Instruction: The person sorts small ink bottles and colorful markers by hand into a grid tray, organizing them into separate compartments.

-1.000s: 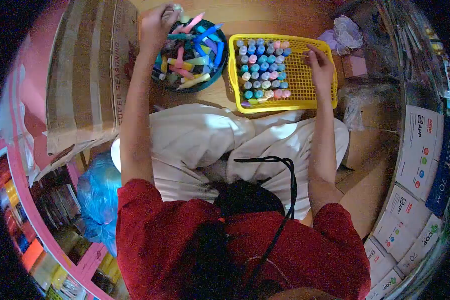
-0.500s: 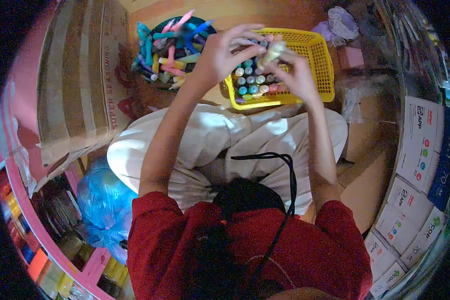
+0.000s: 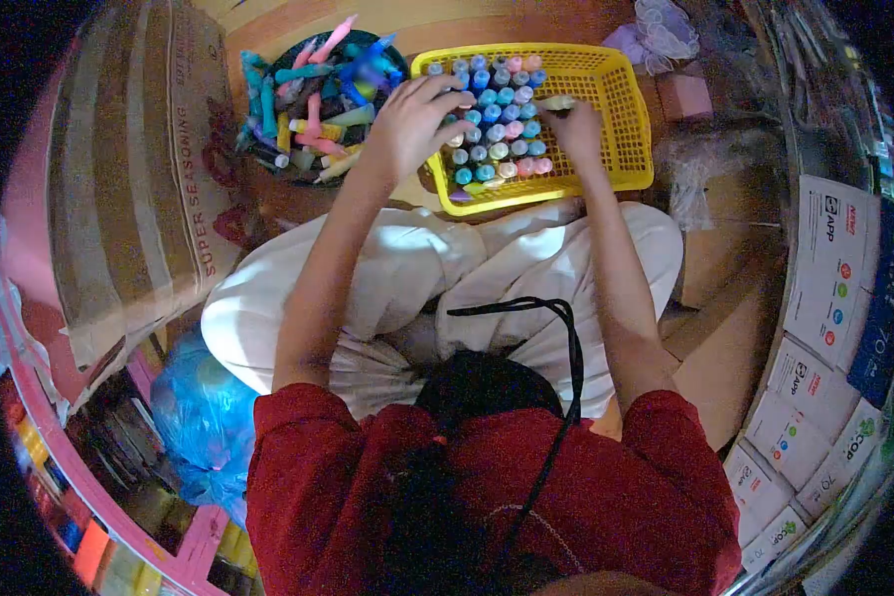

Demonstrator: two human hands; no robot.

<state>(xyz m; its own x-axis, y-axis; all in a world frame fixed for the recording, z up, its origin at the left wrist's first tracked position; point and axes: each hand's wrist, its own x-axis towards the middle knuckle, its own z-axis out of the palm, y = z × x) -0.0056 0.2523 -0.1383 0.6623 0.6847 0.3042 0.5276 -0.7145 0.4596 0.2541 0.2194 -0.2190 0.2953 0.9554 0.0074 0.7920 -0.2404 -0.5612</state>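
A yellow plastic basket [image 3: 621, 119] stands in front of my crossed legs. Rows of slim tubes [image 3: 494, 114] with blue, teal, white and pink ends stand upright in its left and middle part. My right hand [image 3: 578, 134] is closed on a pale yellowish tube [image 3: 556, 102], held low inside the basket just right of the rows. Over the basket's left side my left hand [image 3: 407, 124] hovers with fingers apart, its fingertips right at the nearest tubes. To its left sits a dark round basket [image 3: 392, 45] heaped with pink, teal, blue and yellow tubes [image 3: 313, 104].
A big cardboard box [image 3: 144, 169] stands at left, a blue plastic bag [image 3: 204, 407] beside my knee. White paper cartons [image 3: 824, 288] are stacked at right. A lilac bundle [image 3: 656, 35] and a pink box [image 3: 687, 101] lie beyond the yellow basket.
My right hand has moved down into the basket with the pale tube, away from my left hand. My left hand has drawn back left and down, uncovering the rows of tubes.
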